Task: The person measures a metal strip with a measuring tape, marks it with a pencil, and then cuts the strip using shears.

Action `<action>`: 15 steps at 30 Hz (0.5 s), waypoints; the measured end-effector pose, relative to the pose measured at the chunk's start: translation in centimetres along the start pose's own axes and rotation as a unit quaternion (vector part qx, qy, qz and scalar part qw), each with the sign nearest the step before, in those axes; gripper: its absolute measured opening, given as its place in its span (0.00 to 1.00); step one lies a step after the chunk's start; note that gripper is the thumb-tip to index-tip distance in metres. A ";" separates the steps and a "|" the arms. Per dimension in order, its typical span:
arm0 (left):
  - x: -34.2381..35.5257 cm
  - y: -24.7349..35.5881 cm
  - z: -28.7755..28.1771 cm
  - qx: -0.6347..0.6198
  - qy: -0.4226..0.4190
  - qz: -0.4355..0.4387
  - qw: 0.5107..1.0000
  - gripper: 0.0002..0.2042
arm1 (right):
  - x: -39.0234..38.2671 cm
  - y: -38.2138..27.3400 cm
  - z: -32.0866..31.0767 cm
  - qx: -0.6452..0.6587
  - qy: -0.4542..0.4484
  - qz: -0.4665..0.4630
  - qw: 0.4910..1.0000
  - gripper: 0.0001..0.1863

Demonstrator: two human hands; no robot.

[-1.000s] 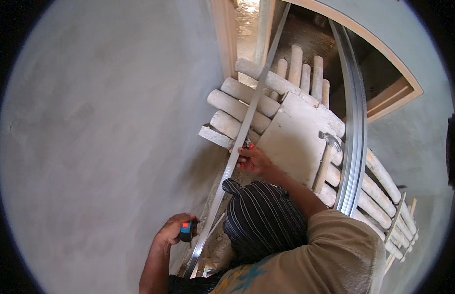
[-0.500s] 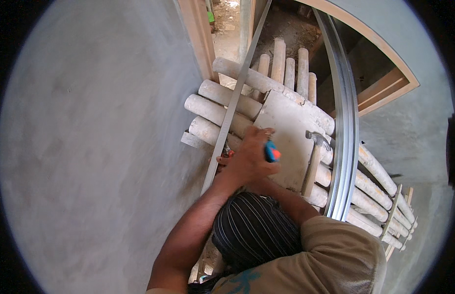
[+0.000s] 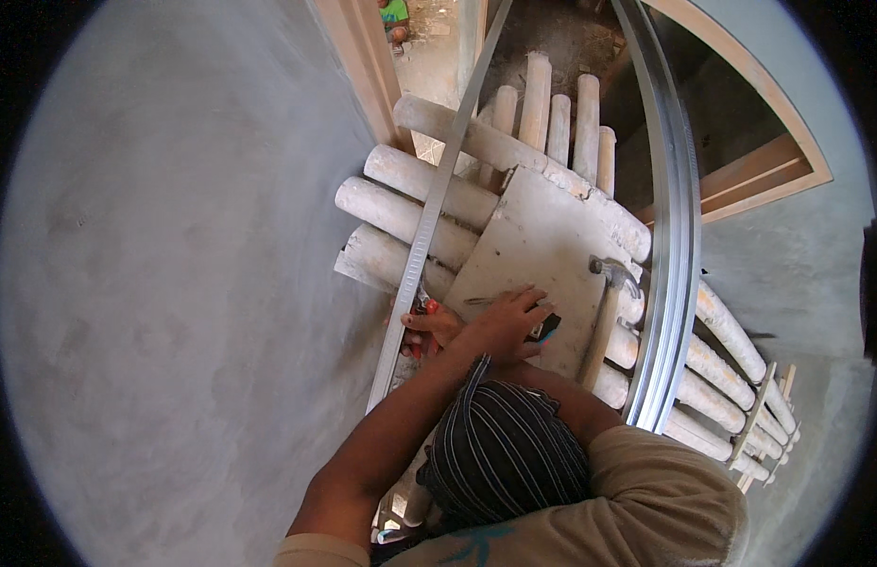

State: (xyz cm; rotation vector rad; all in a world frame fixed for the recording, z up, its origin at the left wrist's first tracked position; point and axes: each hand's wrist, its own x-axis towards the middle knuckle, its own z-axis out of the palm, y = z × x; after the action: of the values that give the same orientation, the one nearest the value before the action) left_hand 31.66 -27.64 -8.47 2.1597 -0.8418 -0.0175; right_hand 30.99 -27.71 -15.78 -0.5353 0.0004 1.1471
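Note:
My forearms cross, the left over the right. My left hand (image 3: 507, 324) is low over a pale board (image 3: 524, 227), its fingers partly around a tape measure (image 3: 545, 327), dark with a blue edge. Below and to the left, my right hand (image 3: 437, 326) is closed around red-handled snips (image 3: 429, 307), its thumb against a long narrow metal channel (image 3: 424, 231). The snips' jaws are mostly hidden beside the channel. A claw hammer (image 3: 604, 317) with a wooden handle lies along the board's right edge, head away from me.
Whitish round poles (image 3: 401, 210) form the platform under the board. Longer metal channels (image 3: 675, 236) curve along its right side. A grey wall (image 3: 202, 283) stands close on the left. Beyond is a wooden-framed opening (image 3: 349, 66), with a person in green (image 3: 394, 14) outside.
My left hand has lowered toward the board with the tape measure, moving slightly right and nearer. My right hand and the red snips now show more. The person in green has come further into view.

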 end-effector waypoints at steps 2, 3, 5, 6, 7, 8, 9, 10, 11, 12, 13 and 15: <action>-4.3 -3.6 1.2 0.128 0.082 0.024 0.988 0.31 | 0.6 -0.3 1.0 0.007 -0.005 -0.014 1.000 0.14; -6.2 -2.9 -0.7 0.120 0.106 -0.010 0.987 0.31 | 0.7 -0.4 0.1 0.025 0.012 -0.028 0.999 0.14; -9.6 2.5 -8.4 0.041 0.142 -0.132 0.980 0.34 | 0.4 -0.4 -0.7 0.062 0.045 -0.047 0.996 0.13; -13.3 4.4 -9.5 0.146 0.145 -0.214 0.955 0.37 | 0.4 0.0 0.0 0.073 0.050 -0.039 0.995 0.13; -17.0 6.2 -10.1 0.246 0.142 -0.295 0.912 0.39 | 0.4 0.4 0.6 0.085 0.056 -0.028 0.994 0.13; -21.1 7.1 -10.0 0.236 0.143 -0.342 0.898 0.45 | 0.6 0.4 1.2 0.057 0.063 -0.016 0.996 0.13; -24.4 9.0 -10.5 0.224 0.090 -0.405 0.882 0.46 | 0.6 0.0 1.8 0.030 0.069 -0.002 0.997 0.13; -27.2 11.0 -10.8 0.206 0.038 -0.467 0.859 0.48 | 0.6 -0.6 2.3 0.010 0.056 -0.017 0.998 0.14; -29.4 12.5 -11.2 0.181 0.011 -0.501 0.846 0.46 | 0.7 -1.5 2.9 -0.010 0.038 -0.035 0.999 0.16; -31.6 13.4 -11.3 0.155 -0.014 -0.534 0.831 0.44 | 1.1 -2.0 2.4 -0.013 0.054 -0.018 0.998 0.17; -33.5 14.5 -11.2 0.127 -0.037 -0.566 0.814 0.42 | 1.4 -2.4 1.9 -0.017 0.069 -0.001 0.998 0.17; -35.5 15.0 -12.1 -0.007 -0.057 -0.659 0.750 0.38 | 2.6 -4.0 2.0 -0.004 0.046 -0.023 0.999 0.17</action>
State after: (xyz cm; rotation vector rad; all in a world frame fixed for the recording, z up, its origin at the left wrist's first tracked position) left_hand -1.11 -5.94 1.02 2.2937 0.7775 -0.8553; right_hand 35.02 -25.85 -13.14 -0.5917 0.0624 1.0774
